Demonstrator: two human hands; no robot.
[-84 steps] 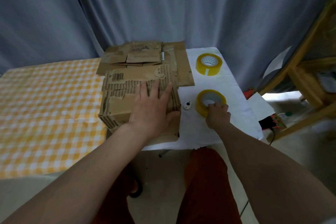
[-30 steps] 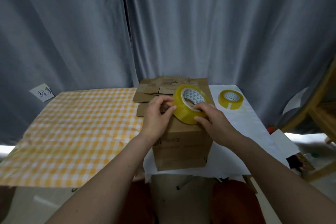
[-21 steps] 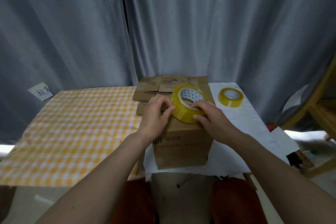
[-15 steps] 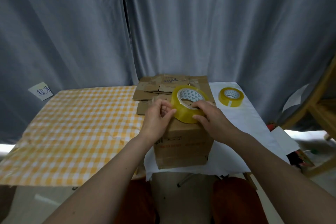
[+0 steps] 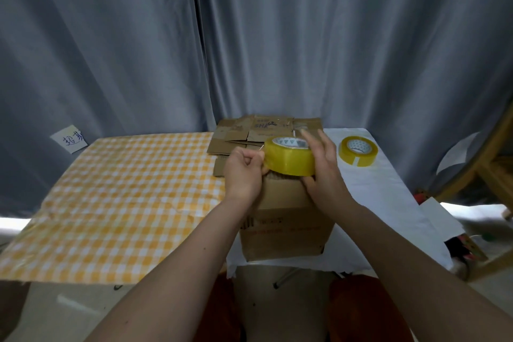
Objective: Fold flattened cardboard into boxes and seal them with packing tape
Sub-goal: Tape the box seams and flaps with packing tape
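Right now the right hand [image 5: 323,172] holds a yellow roll of tape [image 5: 288,157] just above the top of a brown box [image 5: 283,225]. Its thumb is under the roll and its long fingers reach up the far side. The left hand [image 5: 244,172] is curled up tight beside the roll, on its left. Its thumb and first finger seem to pinch the loose end of the tape, but the end is too thin to see well.

The box stands up at the near edge of a table with a white cloth [image 5: 388,191]. The box is under both hands. Behind it lies a pile of flat cardboard [image 5: 249,133].

A second roll of tape [image 5: 358,151] sits on the white cloth, to the right of the hands and apart from them.

To the left is a yellow checked cloth [image 5: 125,197]. A small paper note [image 5: 69,138] with writing is stuck on the grey curtain [image 5: 249,36] behind it. On the far right is part of a wooden chair [image 5: 483,158]
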